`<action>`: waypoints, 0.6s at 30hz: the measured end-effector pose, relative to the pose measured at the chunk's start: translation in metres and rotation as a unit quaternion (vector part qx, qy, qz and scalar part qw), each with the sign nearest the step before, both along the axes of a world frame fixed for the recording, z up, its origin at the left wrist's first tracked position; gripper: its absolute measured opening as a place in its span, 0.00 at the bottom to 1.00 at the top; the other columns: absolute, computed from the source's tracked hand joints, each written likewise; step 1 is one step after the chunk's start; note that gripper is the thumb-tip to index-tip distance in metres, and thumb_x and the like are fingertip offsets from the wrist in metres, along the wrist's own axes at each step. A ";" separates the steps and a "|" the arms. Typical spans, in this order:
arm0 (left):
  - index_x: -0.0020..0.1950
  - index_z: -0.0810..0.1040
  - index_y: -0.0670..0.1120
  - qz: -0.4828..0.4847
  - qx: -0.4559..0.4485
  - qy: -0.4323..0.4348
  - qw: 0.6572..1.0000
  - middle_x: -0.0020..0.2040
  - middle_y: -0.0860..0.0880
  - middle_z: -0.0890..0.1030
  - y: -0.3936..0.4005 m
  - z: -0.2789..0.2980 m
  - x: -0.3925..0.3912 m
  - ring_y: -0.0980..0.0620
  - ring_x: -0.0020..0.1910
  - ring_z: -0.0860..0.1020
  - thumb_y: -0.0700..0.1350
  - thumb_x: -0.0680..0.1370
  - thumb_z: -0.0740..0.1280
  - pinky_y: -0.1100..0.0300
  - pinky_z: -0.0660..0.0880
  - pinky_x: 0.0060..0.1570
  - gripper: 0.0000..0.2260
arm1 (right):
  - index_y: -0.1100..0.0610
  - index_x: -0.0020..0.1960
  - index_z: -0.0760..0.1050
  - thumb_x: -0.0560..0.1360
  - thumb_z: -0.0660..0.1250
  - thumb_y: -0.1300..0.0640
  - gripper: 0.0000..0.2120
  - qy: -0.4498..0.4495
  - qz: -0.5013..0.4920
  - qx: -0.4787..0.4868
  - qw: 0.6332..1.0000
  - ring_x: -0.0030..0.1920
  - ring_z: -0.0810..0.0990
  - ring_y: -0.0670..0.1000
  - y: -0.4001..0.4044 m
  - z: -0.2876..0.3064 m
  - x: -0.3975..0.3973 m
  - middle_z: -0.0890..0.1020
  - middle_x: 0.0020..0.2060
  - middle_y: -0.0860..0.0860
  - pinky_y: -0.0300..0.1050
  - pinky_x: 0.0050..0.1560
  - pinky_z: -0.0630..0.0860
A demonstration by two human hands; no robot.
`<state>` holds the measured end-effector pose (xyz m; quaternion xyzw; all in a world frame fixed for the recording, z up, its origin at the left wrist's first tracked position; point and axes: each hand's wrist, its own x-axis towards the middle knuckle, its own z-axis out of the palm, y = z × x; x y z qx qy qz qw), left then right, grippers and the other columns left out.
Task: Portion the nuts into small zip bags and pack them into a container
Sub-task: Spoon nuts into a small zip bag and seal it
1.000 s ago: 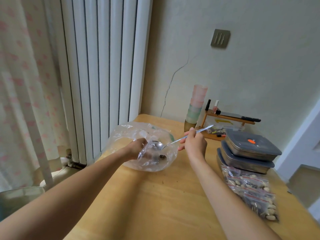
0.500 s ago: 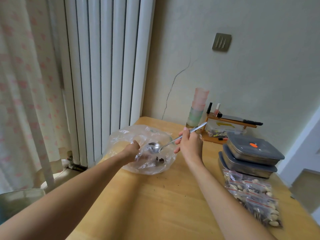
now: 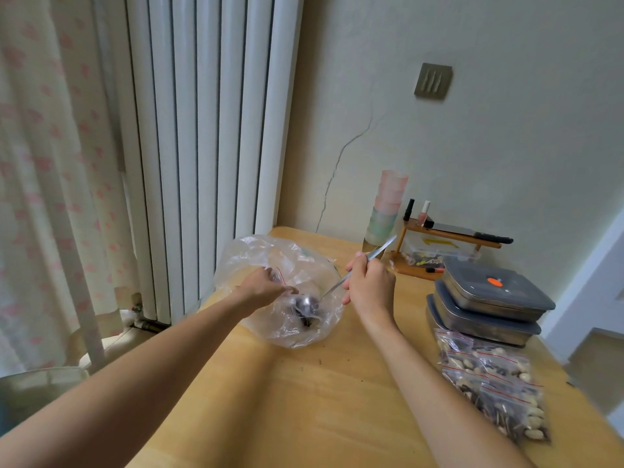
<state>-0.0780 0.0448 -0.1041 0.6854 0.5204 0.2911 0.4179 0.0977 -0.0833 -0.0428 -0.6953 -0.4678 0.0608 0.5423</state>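
A large clear plastic bag (image 3: 256,261) lies crumpled on the wooden table (image 3: 304,400), with a few dark nuts (image 3: 309,320) at its bottom. My left hand (image 3: 261,287) reaches into it and pinches a small zip bag with a red strip (image 3: 278,276). My right hand (image 3: 369,285) grips the handle of a metal spoon (image 3: 332,290), whose bowl sits low inside the big bag, just above the nuts. A pile of filled small zip bags (image 3: 493,383) lies at the right. Two lidded metal containers (image 3: 489,298) are stacked behind that pile.
A stack of pink and green cups (image 3: 386,211) stands by the back wall. Beside it is a small wooden rack (image 3: 445,243) with bottles and a dark flat item. A white radiator (image 3: 202,130) and a curtain (image 3: 50,163) are left of the table.
The spoon's bowl has dipped lower into the big bag, toward the nuts. My left hand has shifted slightly inside the bag. The camera has tilted a little.
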 end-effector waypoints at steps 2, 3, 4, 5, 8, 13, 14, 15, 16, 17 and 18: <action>0.43 0.76 0.47 0.015 0.019 0.039 0.999 0.35 0.50 0.77 -0.001 -0.003 0.001 0.47 0.37 0.74 0.59 0.67 0.77 0.55 0.69 0.40 0.18 | 0.59 0.42 0.79 0.86 0.53 0.54 0.21 -0.003 -0.022 0.020 1.000 0.23 0.80 0.50 -0.001 0.004 0.001 0.83 0.32 0.55 0.28 0.28 0.69; 0.45 0.77 0.49 0.020 0.033 0.058 0.998 0.38 0.51 0.79 0.001 -0.005 0.000 0.46 0.41 0.76 0.63 0.66 0.75 0.51 0.70 0.47 0.20 | 0.59 0.43 0.79 0.86 0.53 0.54 0.21 -0.006 -0.029 0.025 0.999 0.23 0.80 0.51 0.000 0.003 0.002 0.83 0.33 0.55 0.28 0.28 0.69; 0.48 0.77 0.52 0.022 0.049 0.085 0.995 0.42 0.51 0.81 -0.001 -0.004 -0.001 0.46 0.46 0.77 0.66 0.66 0.74 0.49 0.70 0.54 0.21 | 0.60 0.43 0.79 0.86 0.53 0.53 0.22 -0.008 -0.035 0.030 0.999 0.24 0.81 0.52 0.000 0.003 0.002 0.83 0.33 0.55 0.30 0.28 0.71; 0.50 0.76 0.54 0.020 0.071 0.111 0.991 0.44 0.51 0.82 -0.002 -0.002 -0.001 0.46 0.49 0.77 0.67 0.68 0.73 0.48 0.69 0.59 0.21 | 0.59 0.43 0.79 0.86 0.53 0.51 0.22 -0.011 -0.040 0.037 0.998 0.26 0.82 0.54 0.000 0.003 0.002 0.84 0.33 0.55 0.36 0.32 0.77; 0.46 0.77 0.51 0.014 0.111 0.135 0.985 0.40 0.47 0.81 -0.007 0.006 -0.002 0.43 0.47 0.79 0.54 0.74 0.70 0.48 0.69 0.56 0.08 | 0.58 0.42 0.79 0.81 0.47 0.40 0.29 -0.015 -0.059 0.057 0.997 0.33 0.83 0.60 0.001 0.001 0.002 0.83 0.33 0.55 0.55 0.41 0.81; 0.52 0.81 0.45 -0.007 0.118 0.156 0.981 0.46 0.45 0.83 0.000 0.002 -0.011 0.41 0.48 0.80 0.48 0.70 0.65 0.49 0.77 0.51 0.13 | 0.58 0.43 0.78 0.83 0.48 0.42 0.28 0.006 -0.086 0.056 0.995 0.30 0.83 0.58 0.003 0.005 0.008 0.83 0.32 0.54 0.54 0.40 0.81; 0.56 0.81 0.46 -0.009 0.136 0.174 0.975 0.50 0.46 0.83 0.002 0.000 -0.011 0.41 0.51 0.79 0.45 0.72 0.64 0.47 0.77 0.55 0.14 | 0.58 0.43 0.79 0.85 0.50 0.46 0.25 0.015 -0.086 0.056 0.995 0.28 0.82 0.55 0.002 0.006 0.009 0.83 0.32 0.54 0.50 0.40 0.81; 0.58 0.81 0.45 -0.009 0.150 0.180 0.972 0.53 0.45 0.83 0.005 -0.002 -0.011 0.40 0.53 0.78 0.41 0.75 0.63 0.45 0.77 0.56 0.14 | 0.59 0.44 0.79 0.86 0.50 0.49 0.24 0.027 -0.083 0.057 0.995 0.25 0.81 0.52 0.004 0.007 0.011 0.83 0.33 0.54 0.43 0.38 0.80; 0.59 0.80 0.43 -0.010 0.160 0.180 0.970 0.54 0.44 0.83 0.004 -0.002 -0.010 0.40 0.53 0.78 0.38 0.77 0.61 0.46 0.77 0.56 0.13 | 0.60 0.45 0.79 0.87 0.51 0.51 0.23 0.040 -0.078 0.058 0.995 0.23 0.80 0.50 0.004 0.008 0.012 0.83 0.33 0.55 0.35 0.34 0.75; 0.58 0.80 0.41 -0.011 0.171 0.180 0.969 0.54 0.42 0.82 0.001 -0.001 -0.010 0.40 0.53 0.78 0.35 0.79 0.59 0.50 0.76 0.53 0.13 | 0.60 0.45 0.79 0.87 0.51 0.52 0.23 0.049 -0.071 0.059 0.995 0.22 0.79 0.48 0.004 0.008 0.012 0.83 0.33 0.55 0.31 0.31 0.71; 0.57 0.79 0.38 -0.016 0.176 0.187 0.966 0.54 0.40 0.82 -0.001 -0.001 -0.009 0.40 0.52 0.78 0.33 0.79 0.58 0.54 0.73 0.48 0.12 | 0.61 0.45 0.79 0.87 0.51 0.53 0.23 0.055 -0.063 0.059 0.995 0.21 0.78 0.47 0.004 0.008 0.012 0.83 0.32 0.55 0.30 0.30 0.70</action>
